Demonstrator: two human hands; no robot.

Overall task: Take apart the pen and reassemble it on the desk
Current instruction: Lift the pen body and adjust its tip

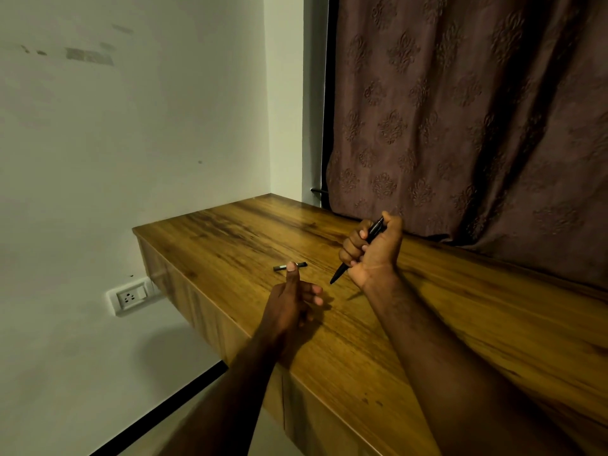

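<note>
My right hand is closed in a fist around a black pen, held above the wooden desk. The pen's tip points down and left toward me, and its top end sticks out near my thumb. A short dark pen part with a silvery band lies flat on the desk to the left. My left hand hovers just in front of that part with fingers loosely spread. Its thumb tip overlaps the part's middle in view; I cannot tell if it touches.
The desk's left edge drops off to the floor beside a white wall with a power socket. A brown patterned curtain hangs along the desk's far right side.
</note>
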